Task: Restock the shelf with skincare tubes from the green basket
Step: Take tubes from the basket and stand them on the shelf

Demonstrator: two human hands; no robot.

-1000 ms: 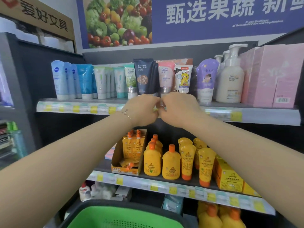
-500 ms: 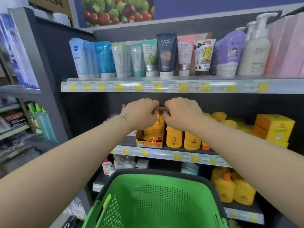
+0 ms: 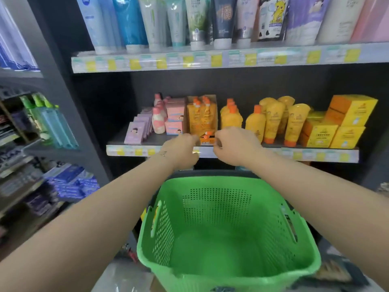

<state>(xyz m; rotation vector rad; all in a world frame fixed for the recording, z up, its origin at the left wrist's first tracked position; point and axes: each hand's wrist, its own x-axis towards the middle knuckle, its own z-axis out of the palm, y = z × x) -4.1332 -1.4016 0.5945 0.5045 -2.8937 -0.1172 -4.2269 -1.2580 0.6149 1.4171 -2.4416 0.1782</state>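
The green basket point(image 3: 210, 209) stands below my arms, and its perforated inside shows no tubes. A row of skincare tubes point(image 3: 197, 22) stands cap-down on the top shelf point(image 3: 189, 60). My left hand point(image 3: 183, 150) and my right hand point(image 3: 233, 146) hover side by side, a small gap apart, in front of the middle shelf edge point(image 3: 294, 154) and above the basket's far rim. Both hands have curled fingers with nothing visible in them. Just behind them sits a cardboard display box of orange pouches point(image 3: 202, 119).
Yellow bottles and tubes point(image 3: 273, 121) and yellow boxes point(image 3: 349, 119) fill the right of the middle shelf; pink bottles and boxes point(image 3: 166, 119) stand on its left. A neighbouring rack at the left holds green and blue bottles point(image 3: 48, 121) and blue packets point(image 3: 69, 182).
Both hands have dropped from the top shelf edge to the middle shelf edge and parted slightly. The view has tilted down, so the whole basket shows.
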